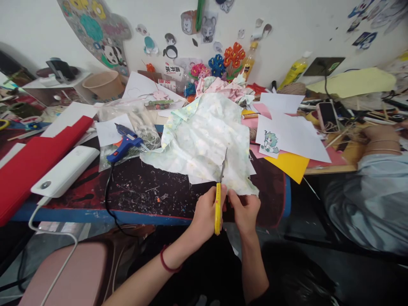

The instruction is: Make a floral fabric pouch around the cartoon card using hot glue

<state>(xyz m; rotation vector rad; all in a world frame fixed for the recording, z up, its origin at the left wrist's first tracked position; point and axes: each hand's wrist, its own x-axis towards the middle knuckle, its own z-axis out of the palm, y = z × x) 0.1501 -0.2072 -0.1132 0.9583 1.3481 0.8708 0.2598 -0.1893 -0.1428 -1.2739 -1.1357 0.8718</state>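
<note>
Left hand (pixel 205 211) had its fingers closed around the yellow-handled scissors (pixel 218 208), blades pointing away over the pale patterned cloth (pixel 207 131); couldn't tell how far the blades were parted. Right hand (pixel 245 210), just beside it, had thumb and fingers pinched on the cloth's near edge. Cloth lay wrinkled mid-table on the dark tabletop (pixel 137 197), blue glue gun (pixel 126 143) to its left, yellow sheet (pixel 291 165) to its right.
</note>
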